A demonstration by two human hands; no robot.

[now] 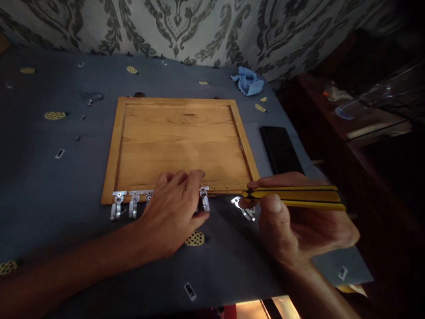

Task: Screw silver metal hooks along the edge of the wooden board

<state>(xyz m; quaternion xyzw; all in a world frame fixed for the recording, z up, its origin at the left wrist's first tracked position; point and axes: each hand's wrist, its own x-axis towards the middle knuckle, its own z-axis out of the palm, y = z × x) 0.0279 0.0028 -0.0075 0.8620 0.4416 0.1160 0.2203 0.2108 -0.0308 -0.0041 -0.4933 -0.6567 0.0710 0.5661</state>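
Note:
A square wooden panel [181, 141] with a raised frame lies flat on the blue patterned cloth. Several metal hooks [117, 204] are fixed along its near edge. My left hand [172, 212] rests palm down over the near edge, fingers spread across the hooks, thumb beside one hook [205, 199]. My right hand [299, 221] is closed around a yellow and black screwdriver handle [294, 197], held level with its tip pointing left toward the panel's near right corner. A loose metal hook [244, 207] lies on the cloth just below that tip.
A black phone [280, 149] lies right of the panel. A crumpled blue rag [247, 81] sits at the back right. Small screws and bits [83, 117] are scattered on the cloth at left. The table edge drops off to the right, beside dark wooden furniture [365, 124].

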